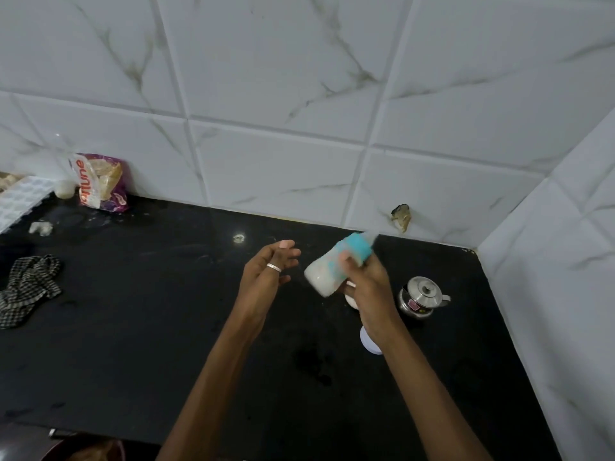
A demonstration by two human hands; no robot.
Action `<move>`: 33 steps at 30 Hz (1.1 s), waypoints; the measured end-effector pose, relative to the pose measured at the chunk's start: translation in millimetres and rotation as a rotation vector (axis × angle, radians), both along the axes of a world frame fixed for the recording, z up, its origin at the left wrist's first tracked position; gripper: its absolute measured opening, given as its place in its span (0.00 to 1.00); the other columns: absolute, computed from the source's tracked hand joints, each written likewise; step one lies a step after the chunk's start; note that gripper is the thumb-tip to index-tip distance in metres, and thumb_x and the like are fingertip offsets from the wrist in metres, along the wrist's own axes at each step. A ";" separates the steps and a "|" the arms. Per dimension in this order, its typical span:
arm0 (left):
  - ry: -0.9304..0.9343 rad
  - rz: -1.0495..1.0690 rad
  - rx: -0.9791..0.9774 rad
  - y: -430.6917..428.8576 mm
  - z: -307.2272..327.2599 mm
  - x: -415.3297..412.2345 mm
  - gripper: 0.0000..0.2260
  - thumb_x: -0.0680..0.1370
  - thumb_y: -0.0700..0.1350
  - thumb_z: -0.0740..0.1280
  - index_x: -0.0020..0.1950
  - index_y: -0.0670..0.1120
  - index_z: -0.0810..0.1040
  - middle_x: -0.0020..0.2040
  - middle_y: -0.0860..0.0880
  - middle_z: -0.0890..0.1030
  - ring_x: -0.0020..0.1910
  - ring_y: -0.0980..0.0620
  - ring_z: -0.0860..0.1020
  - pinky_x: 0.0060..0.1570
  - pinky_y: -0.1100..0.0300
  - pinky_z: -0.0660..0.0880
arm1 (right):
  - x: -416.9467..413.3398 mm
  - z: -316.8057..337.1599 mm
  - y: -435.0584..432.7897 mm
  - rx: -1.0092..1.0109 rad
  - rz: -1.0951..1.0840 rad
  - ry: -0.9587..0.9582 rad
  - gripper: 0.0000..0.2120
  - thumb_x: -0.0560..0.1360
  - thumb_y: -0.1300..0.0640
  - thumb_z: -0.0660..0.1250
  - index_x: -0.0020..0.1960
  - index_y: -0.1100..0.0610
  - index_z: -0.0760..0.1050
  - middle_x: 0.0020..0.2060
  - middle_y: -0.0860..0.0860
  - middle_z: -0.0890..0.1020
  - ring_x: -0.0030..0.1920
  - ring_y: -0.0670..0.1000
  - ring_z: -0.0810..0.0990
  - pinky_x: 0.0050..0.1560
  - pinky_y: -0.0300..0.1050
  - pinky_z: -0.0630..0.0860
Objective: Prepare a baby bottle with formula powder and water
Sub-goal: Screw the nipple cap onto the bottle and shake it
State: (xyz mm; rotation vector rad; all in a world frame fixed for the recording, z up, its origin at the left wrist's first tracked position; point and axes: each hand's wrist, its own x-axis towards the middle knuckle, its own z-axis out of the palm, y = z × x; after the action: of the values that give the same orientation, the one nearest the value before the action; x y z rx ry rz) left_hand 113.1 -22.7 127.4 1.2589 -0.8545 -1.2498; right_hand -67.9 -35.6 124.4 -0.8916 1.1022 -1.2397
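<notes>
Above the black stone counter [166,311], head view: the right hand [366,287] holds a clear plastic baby bottle [324,274] filled with milky white liquid. The bottle is off the counter and tilted, its base towards the left hand [266,274] and its turquoise cap [357,249] towards the marbled white tile wall [283,161]. The bottle is blurred. The right-hand fingers [347,262] are curled round the bottle just below the cap.

The left hand is raised near the bottle base without touching it. Its fingers [289,252] are loosely spread, slightly bent, and grip nothing. A silver ring [274,267] sits on one finger.

A small lidded stainless-steel pot [421,296] stands on the counter just right of the right hand. A white cylindrical object [367,342] shows under the right wrist; what it is cannot be told.

At the far left of the counter lie a crumpled black-and-white checked cloth [28,287], a purple and white plastic packet [100,184] leaning against the wall, and a white moulded tray [20,201].
</notes>
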 end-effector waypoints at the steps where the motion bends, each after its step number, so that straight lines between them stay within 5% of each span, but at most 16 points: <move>1: 0.000 0.009 -0.001 0.1 -0.2 0.8 0.08 0.84 0.50 0.64 0.57 0.54 0.83 0.54 0.52 0.87 0.56 0.49 0.83 0.55 0.53 0.77 | -0.8 0.9 -1.2 0.004 -0.082 -0.088 0.29 0.72 0.48 0.71 0.70 0.57 0.72 0.60 0.55 0.83 0.61 0.54 0.83 0.51 0.49 0.84; 6: -0.008 0.003 0.010 2.1 -0.7 2.4 0.08 0.84 0.50 0.64 0.58 0.54 0.83 0.55 0.53 0.87 0.58 0.50 0.83 0.58 0.51 0.78 | -1.4 0.1 2.1 0.012 0.070 0.116 0.29 0.71 0.48 0.72 0.70 0.55 0.72 0.61 0.53 0.82 0.63 0.54 0.82 0.62 0.56 0.81; 10: -0.002 0.010 0.004 3.4 -0.1 0.6 0.08 0.84 0.49 0.64 0.57 0.54 0.83 0.53 0.52 0.87 0.55 0.52 0.83 0.58 0.49 0.77 | -6.0 3.9 -3.9 0.010 -0.125 -0.128 0.26 0.73 0.47 0.70 0.68 0.54 0.74 0.58 0.51 0.84 0.60 0.51 0.84 0.51 0.48 0.84; 15: -0.004 -0.008 0.000 4.7 -1.1 1.6 0.08 0.84 0.49 0.64 0.58 0.54 0.82 0.54 0.52 0.87 0.58 0.50 0.83 0.59 0.50 0.77 | -3.4 1.2 -1.2 0.025 0.045 0.103 0.29 0.71 0.47 0.72 0.69 0.55 0.73 0.62 0.54 0.82 0.62 0.53 0.83 0.57 0.51 0.82; 19: 0.001 0.005 -0.010 4.2 -1.5 1.6 0.08 0.85 0.49 0.63 0.58 0.54 0.83 0.53 0.53 0.87 0.56 0.51 0.83 0.57 0.51 0.77 | -7.2 7.0 -8.2 0.004 -0.159 -0.118 0.27 0.74 0.46 0.69 0.70 0.54 0.73 0.58 0.50 0.84 0.58 0.48 0.85 0.48 0.45 0.83; 24: 0.003 -0.008 -0.008 2.6 -1.9 -0.2 0.08 0.85 0.48 0.63 0.58 0.54 0.83 0.54 0.52 0.87 0.56 0.51 0.83 0.58 0.50 0.77 | -6.7 5.9 -7.1 0.024 0.059 0.145 0.23 0.76 0.49 0.70 0.68 0.56 0.72 0.61 0.55 0.82 0.60 0.52 0.84 0.58 0.53 0.83; 28: 0.003 0.005 -0.015 1.9 -1.1 1.5 0.09 0.85 0.48 0.64 0.58 0.53 0.83 0.52 0.53 0.87 0.55 0.52 0.83 0.57 0.51 0.76 | -5.8 9.4 -10.4 0.007 -0.124 -0.078 0.22 0.78 0.50 0.69 0.69 0.57 0.71 0.58 0.53 0.83 0.57 0.48 0.85 0.51 0.48 0.84; 33: 0.003 -0.003 -0.018 1.8 -0.9 1.7 0.08 0.84 0.49 0.64 0.58 0.53 0.83 0.54 0.52 0.87 0.56 0.51 0.83 0.58 0.49 0.76 | -4.3 5.6 -7.1 0.037 0.102 0.169 0.17 0.80 0.57 0.70 0.67 0.57 0.73 0.59 0.54 0.83 0.61 0.54 0.83 0.58 0.53 0.83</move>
State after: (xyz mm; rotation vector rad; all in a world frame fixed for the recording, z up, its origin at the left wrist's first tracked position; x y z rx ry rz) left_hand 114.8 -20.9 126.4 1.2422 -0.8636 -1.2433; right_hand -72.2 -42.8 130.0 -1.0266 1.1935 -1.0721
